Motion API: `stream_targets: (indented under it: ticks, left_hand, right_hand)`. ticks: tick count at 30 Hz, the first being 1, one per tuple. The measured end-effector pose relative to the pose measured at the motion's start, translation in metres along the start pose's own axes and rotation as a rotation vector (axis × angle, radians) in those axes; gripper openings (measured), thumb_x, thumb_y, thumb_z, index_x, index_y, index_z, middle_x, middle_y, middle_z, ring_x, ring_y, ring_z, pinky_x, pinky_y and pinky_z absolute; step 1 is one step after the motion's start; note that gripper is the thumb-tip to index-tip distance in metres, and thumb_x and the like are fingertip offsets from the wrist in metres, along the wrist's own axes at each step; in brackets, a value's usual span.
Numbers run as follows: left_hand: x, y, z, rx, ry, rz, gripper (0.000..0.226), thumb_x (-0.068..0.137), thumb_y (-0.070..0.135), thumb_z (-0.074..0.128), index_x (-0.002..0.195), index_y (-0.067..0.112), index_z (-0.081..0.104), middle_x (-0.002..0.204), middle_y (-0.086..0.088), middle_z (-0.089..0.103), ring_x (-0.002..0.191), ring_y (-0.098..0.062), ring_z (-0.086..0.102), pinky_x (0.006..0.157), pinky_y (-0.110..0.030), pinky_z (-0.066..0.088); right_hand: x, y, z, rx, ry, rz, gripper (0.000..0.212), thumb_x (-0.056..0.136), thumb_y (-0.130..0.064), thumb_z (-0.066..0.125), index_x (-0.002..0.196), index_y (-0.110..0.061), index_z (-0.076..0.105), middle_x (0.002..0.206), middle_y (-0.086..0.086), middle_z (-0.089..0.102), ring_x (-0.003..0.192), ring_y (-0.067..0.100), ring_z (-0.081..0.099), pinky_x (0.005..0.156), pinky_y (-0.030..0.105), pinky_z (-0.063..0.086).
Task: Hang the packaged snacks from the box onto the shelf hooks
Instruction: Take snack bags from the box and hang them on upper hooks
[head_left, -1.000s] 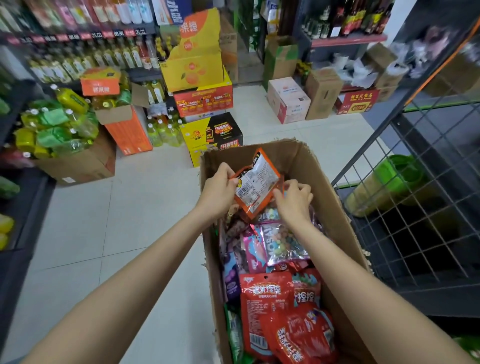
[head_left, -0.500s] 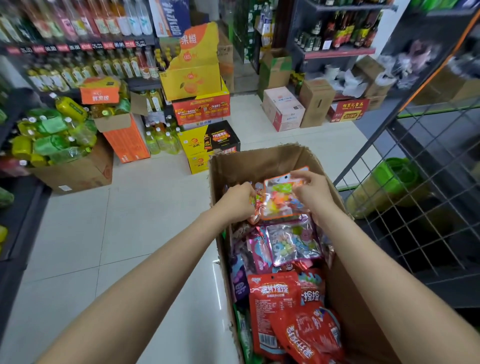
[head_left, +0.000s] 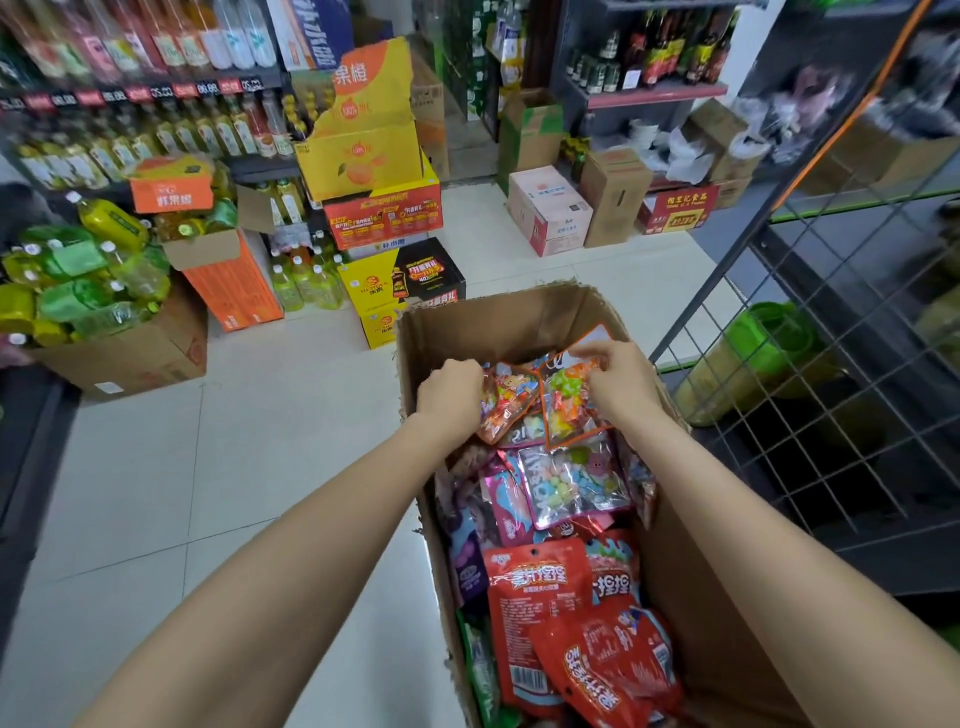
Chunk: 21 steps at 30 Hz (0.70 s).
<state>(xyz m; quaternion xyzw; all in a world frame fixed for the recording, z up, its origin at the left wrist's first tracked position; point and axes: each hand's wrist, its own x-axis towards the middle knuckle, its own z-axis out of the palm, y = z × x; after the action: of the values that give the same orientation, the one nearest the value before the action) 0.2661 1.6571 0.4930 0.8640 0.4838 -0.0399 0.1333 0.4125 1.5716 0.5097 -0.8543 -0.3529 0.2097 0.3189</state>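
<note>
Sorting candy packets at the far end of the tall brown cardboard box (head_left: 519, 322) beside the black wire-grid shelf (head_left: 810, 395).

My right hand (head_left: 618, 384) pinches the top of an orange-edged clear packet of coloured sweets (head_left: 566, 400); my left hand (head_left: 452, 395) curls round a second bright candy packet (head_left: 506, 405), both just above the heap inside. These pouches look light, crinkly and slippery, so I judge the stiff top edge, where a hang hole should be, the best hold.
</note>
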Motion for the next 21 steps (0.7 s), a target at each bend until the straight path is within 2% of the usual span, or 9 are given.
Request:
stream_targets:
  ticks: [2,5,8,10,12,15,16,18,21]
  left_hand:
    - [-0.002,-0.005,-0.012,-0.166,0.100,-0.040,0.018,0.093,0.005,0.042,0.103,-0.002,0.055,0.110,-0.025,0.059,0.102,-0.044,0.057,0.072,-0.039,0.042]
    - [-0.005,-0.010,-0.032,-0.475,0.178,-0.045,0.023,0.098,0.015,0.037,0.105,0.001,0.054,0.106,-0.020,0.061,0.093,-0.034,0.056,0.069,-0.032,0.035]
    - [-0.015,-0.012,-0.053,-0.655,0.267,0.034,0.016,0.099,0.018,0.039,0.095,0.011,0.052,0.091,-0.007,0.060,0.086,-0.023,0.053,0.065,-0.029,0.028]
    - [-0.030,-0.009,-0.065,-0.676,0.375,0.174,0.013,0.099,0.019,0.042,0.090,0.014,0.050,0.080,-0.001,0.057,0.078,-0.022,0.054,0.062,-0.029,0.027]
    - [-0.048,0.002,-0.074,-0.613,0.502,0.399,0.015,0.098,0.022,0.044,0.092,0.011,0.053,0.066,0.001,0.056,0.062,-0.022,0.055,0.056,-0.029,0.030]
    - [-0.074,0.020,-0.084,-0.344,0.685,0.809,0.019,0.094,0.024,0.041,0.102,0.011,0.052,0.068,-0.006,0.066,0.056,-0.025,0.064,0.045,-0.033,0.048]
    - [-0.080,0.025,-0.084,-0.261,0.726,0.940,0.019,0.091,0.021,0.043,0.104,0.013,0.053,0.077,-0.008,0.070,0.064,-0.025,0.068,0.048,-0.033,0.053]
    - [-0.085,0.032,-0.084,-0.151,0.787,1.142,0.025,0.084,0.014,0.050,0.103,0.013,0.066,0.099,-0.009,0.073,0.086,-0.022,0.071,0.062,-0.030,0.058]
    - [-0.092,0.045,-0.092,-0.231,0.737,1.269,0.022,0.084,0.019,0.056,0.095,0.014,0.074,0.111,-0.003,0.070,0.105,-0.017,0.065,0.083,-0.031,0.055]
  right_hand:
    - [-0.002,-0.003,0.000,0.022,-0.002,0.007,0.040,0.089,0.003,0.041,0.105,-0.018,0.072,0.108,0.013,0.068,0.078,0.023,0.050,0.053,0.017,0.033]
    - [-0.011,-0.012,-0.005,0.072,0.013,-0.009,0.036,0.090,0.004,0.043,0.105,-0.010,0.072,0.114,0.009,0.068,0.099,0.023,0.060,0.076,0.025,0.045]
    - [-0.023,-0.023,-0.014,0.143,0.039,-0.018,0.035,0.090,0.003,0.042,0.107,-0.009,0.072,0.113,0.009,0.068,0.086,0.015,0.056,0.074,0.027,0.044]
    - [-0.030,-0.032,-0.019,0.208,0.045,-0.004,0.030,0.092,-0.007,0.044,0.101,-0.009,0.073,0.099,0.007,0.070,0.072,0.015,0.054,0.069,0.031,0.043]
    - [-0.040,-0.048,-0.030,0.289,0.062,0.064,0.034,0.093,-0.026,0.050,0.088,0.002,0.069,0.072,0.006,0.060,0.063,0.018,0.049,0.062,0.030,0.037]
    - [-0.057,-0.069,-0.052,0.533,0.086,0.195,0.054,0.081,-0.054,0.060,0.086,0.000,0.062,0.076,0.010,0.065,0.071,0.024,0.062,0.071,0.033,0.051]
    - [-0.065,-0.073,-0.062,0.650,0.083,0.213,0.049,0.080,-0.050,0.065,0.087,-0.001,0.063,0.077,0.012,0.068,0.071,0.025,0.066,0.073,0.036,0.055]
    - [-0.085,-0.077,-0.081,0.845,0.090,0.177,0.020,0.088,-0.019,0.065,0.078,-0.002,0.063,0.060,0.008,0.067,0.052,0.017,0.064,0.055,0.027,0.054]
    - [-0.114,-0.073,-0.109,0.940,0.228,0.096,0.014,0.090,0.002,0.057,0.077,0.000,0.062,0.051,0.003,0.065,0.043,0.010,0.061,0.045,0.021,0.052]
